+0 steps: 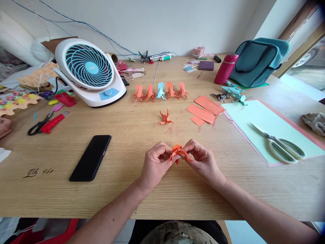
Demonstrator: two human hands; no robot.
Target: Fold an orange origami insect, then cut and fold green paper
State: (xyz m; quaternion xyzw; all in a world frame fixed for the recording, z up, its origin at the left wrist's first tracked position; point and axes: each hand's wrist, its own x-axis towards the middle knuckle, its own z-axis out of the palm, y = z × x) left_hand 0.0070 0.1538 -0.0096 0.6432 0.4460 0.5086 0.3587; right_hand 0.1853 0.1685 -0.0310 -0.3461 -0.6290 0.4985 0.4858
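Observation:
Between my two hands, above the front of the table, is an orange origami figure with several thin pointed legs. My left hand pinches its left side between thumb and fingers. On the other side my right hand is closed on a leg of the same figure. Just beyond lies another orange folded-paper figure, its points sticking up. Farther back stands a row of similar figures, orange ones with a light blue one in the middle. My fingertips partly hide the held figure.
Orange paper strips lie right of centre. Scissors rest on pale green sheets. A black phone lies left; a fan stands behind it. A red bottle stands by a teal bag. Another person's hand shows far left.

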